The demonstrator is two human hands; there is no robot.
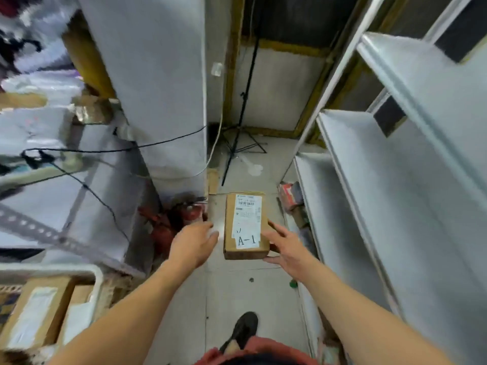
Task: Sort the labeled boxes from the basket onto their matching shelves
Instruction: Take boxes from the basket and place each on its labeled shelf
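White shelves (395,206) flank the aisle; right hand (287,255) grips the box (246,227) (marked A-1), left hand (193,245) open beside it.

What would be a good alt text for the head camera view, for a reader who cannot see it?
A person holds a cardboard box labeled "A-1" out in front, gripped by the right hand, while the left hand hovers open just beside it. White metal shelves stand at the right, and a basket with more boxes sits at the lower left.
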